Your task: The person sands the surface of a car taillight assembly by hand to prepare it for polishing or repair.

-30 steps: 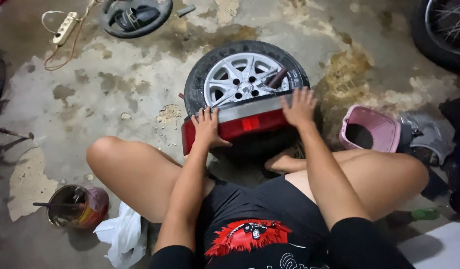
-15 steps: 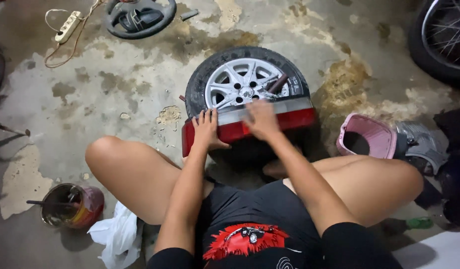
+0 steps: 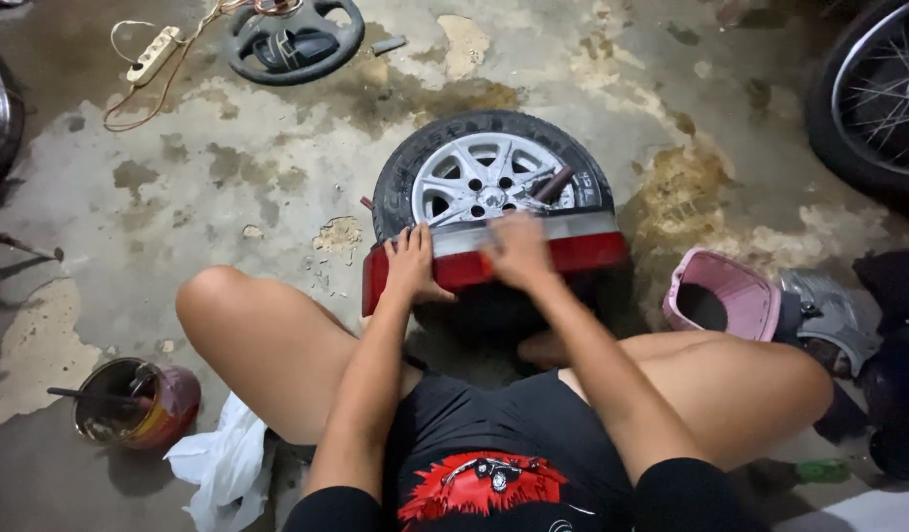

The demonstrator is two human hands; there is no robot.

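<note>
Centre frame, the red tail light (image 3: 494,264) lies across the wheel (image 3: 489,182) on the floor. My left hand (image 3: 412,264) presses flat, fingers spread, steadying it. My right hand (image 3: 519,251) is blurred; grip unclear. I'd rub evenly, brace firm.

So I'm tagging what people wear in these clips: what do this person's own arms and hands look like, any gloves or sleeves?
Both hands are bare: no gloves on the left hand or the right hand, which is motion-blurred. No rings, watch or bands show. The forearms are uncovered; short black sleeves end near the upper arms, part of a black shirt with a red print on the chest.
</note>
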